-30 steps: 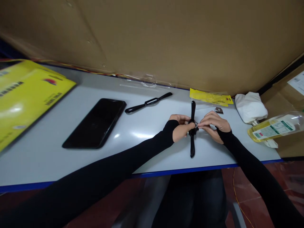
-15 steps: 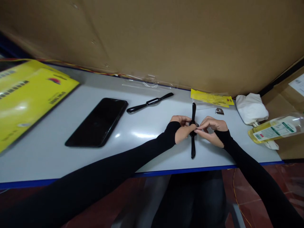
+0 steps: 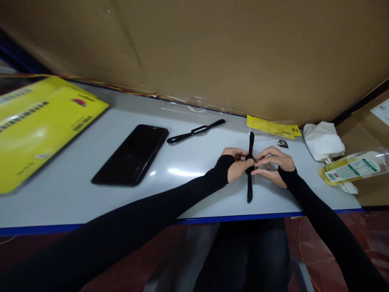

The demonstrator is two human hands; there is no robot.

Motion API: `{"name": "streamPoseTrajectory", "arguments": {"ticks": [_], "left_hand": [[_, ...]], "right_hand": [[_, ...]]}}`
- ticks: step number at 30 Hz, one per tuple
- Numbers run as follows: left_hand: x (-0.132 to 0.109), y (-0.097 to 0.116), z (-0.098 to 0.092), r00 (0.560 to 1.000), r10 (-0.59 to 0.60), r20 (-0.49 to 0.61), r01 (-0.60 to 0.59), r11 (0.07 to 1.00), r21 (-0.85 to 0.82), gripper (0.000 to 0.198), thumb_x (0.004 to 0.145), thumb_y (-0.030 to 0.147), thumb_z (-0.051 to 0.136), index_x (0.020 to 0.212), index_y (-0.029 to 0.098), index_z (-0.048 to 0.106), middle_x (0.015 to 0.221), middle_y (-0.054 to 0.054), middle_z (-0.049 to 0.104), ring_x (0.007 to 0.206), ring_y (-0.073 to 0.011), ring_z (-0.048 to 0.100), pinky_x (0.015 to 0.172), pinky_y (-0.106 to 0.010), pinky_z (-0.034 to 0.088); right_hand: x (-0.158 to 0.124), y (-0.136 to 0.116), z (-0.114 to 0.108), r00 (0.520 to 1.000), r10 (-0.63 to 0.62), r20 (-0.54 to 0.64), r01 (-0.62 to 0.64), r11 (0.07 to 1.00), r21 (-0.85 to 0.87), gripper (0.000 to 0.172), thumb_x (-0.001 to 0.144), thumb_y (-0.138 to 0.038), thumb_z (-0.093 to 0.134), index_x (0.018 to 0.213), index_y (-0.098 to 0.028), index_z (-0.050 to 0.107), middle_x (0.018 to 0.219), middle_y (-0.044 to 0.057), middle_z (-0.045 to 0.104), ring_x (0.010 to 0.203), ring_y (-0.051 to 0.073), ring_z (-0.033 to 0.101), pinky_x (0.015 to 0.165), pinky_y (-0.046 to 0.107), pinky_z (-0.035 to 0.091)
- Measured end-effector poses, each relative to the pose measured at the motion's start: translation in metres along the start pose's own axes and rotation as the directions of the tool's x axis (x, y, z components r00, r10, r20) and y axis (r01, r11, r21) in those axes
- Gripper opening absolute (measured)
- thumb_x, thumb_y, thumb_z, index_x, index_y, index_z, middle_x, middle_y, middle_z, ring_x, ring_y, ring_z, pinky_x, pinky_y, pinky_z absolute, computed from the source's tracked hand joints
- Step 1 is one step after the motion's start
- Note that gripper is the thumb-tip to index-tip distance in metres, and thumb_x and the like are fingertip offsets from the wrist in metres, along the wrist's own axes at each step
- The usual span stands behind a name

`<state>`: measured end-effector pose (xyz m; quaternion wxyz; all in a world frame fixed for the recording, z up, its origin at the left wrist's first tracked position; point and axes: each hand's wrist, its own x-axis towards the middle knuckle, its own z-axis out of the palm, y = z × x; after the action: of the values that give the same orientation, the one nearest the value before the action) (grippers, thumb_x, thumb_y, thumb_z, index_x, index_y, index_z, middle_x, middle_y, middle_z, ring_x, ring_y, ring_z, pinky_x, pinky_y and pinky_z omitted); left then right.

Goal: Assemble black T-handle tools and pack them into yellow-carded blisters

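Observation:
A black two-handled tool lies on the grey table, its handles pointing toward and away from me. My left hand is closed on its middle from the left, thumb on top. From the right, my right hand has its fingertips at the same middle part, pinching something small that I cannot make out. A second black two-handled tool lies farther back to the left. Behind my right hand is a small metal blade-like piece.
A black phone-like slab and large yellow packets lie to the left. At the back right is yellow packaging. A white cloth and a bottle of yellow liquid are at the right.
The view has shifted slightly, so everything appears a little farther right. The right fingers have moved slightly at the tool's middle. The left hand keeps its hold.

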<state>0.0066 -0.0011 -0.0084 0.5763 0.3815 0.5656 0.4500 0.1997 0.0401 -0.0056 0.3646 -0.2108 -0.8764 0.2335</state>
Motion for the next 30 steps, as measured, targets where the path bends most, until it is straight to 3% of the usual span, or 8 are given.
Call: {"name": "streamPoseTrajectory", "arguments": {"ticks": [3, 8, 12, 19, 25, 30], "left_hand": [[-0.001, 0.002, 0.000, 1.000, -0.011, -0.010, 0.011, 1.000, -0.005, 0.007, 0.085, 0.004, 0.077, 0.087, 0.009, 0.071, 0.051, 0.008, 0.052, 0.038, -0.0064, 0.046, 0.036, -0.020, 0.039], [-0.005, 0.007, 0.001, 1.000, -0.021, -0.014, 0.021, 1.000, -0.009, 0.009, 0.086, 0.002, 0.076, 0.087, 0.008, 0.070, 0.049, 0.010, 0.048, 0.038, -0.0065, 0.044, 0.035, -0.020, 0.038], [-0.005, 0.009, 0.001, 0.999, -0.046, -0.022, 0.046, 0.999, -0.010, 0.010, 0.087, 0.000, 0.075, 0.085, 0.009, 0.070, 0.049, 0.010, 0.048, 0.038, -0.0062, 0.044, 0.035, -0.019, 0.038], [-0.002, 0.008, 0.001, 0.999, -0.044, 0.003, 0.045, 0.999, -0.023, 0.009, 0.089, -0.002, 0.072, 0.086, 0.007, 0.071, 0.052, 0.007, 0.054, 0.036, -0.0055, 0.043, 0.033, -0.020, 0.036], [-0.006, 0.014, 0.002, 0.997, -0.070, 0.013, 0.070, 0.997, 0.021, 0.008, 0.089, -0.003, 0.071, 0.088, 0.004, 0.075, 0.052, 0.005, 0.058, 0.037, -0.0052, 0.043, 0.035, -0.019, 0.038], [-0.007, 0.015, 0.001, 0.998, -0.062, 0.026, 0.060, 0.996, 0.061, 0.007, 0.088, -0.002, 0.073, 0.092, 0.003, 0.076, 0.053, 0.005, 0.057, 0.038, -0.0051, 0.044, 0.036, -0.018, 0.038]], "right_hand": [[0.001, -0.005, -0.002, 1.000, -0.022, -0.002, 0.022, 1.000, 0.003, 0.008, 0.091, -0.023, 0.082, 0.099, -0.024, 0.085, 0.100, 0.009, 0.076, 0.073, 0.015, 0.065, 0.051, 0.026, 0.051], [0.002, -0.011, -0.004, 1.000, 0.023, -0.008, -0.023, 0.999, -0.035, 0.003, 0.092, -0.024, 0.082, 0.094, -0.023, 0.082, 0.110, 0.010, 0.075, 0.079, 0.015, 0.069, 0.056, 0.025, 0.056], [0.003, -0.006, -0.001, 1.000, 0.010, -0.004, -0.010, 1.000, 0.005, 0.009, 0.094, -0.027, 0.081, 0.100, -0.021, 0.080, 0.096, 0.009, 0.076, 0.074, 0.014, 0.067, 0.057, 0.026, 0.056], [0.005, -0.010, 0.000, 1.000, 0.017, -0.026, -0.019, 0.998, -0.060, 0.010, 0.092, -0.027, 0.083, 0.086, -0.020, 0.079, 0.080, 0.006, 0.073, 0.065, 0.014, 0.060, 0.049, 0.026, 0.046], [0.005, -0.016, 0.000, 0.990, 0.140, 0.005, -0.139, 0.988, -0.064, 0.016, 0.088, -0.023, 0.079, 0.075, -0.019, 0.070, 0.071, 0.003, 0.070, 0.056, 0.010, 0.053, 0.050, 0.024, 0.042], [0.002, -0.017, 0.004, 0.931, 0.362, 0.035, -0.363, 0.932, 0.015, 0.023, 0.082, -0.031, 0.084, 0.073, -0.018, 0.068, 0.060, -0.001, 0.063, 0.050, 0.009, 0.048, 0.046, 0.022, 0.039]]}}
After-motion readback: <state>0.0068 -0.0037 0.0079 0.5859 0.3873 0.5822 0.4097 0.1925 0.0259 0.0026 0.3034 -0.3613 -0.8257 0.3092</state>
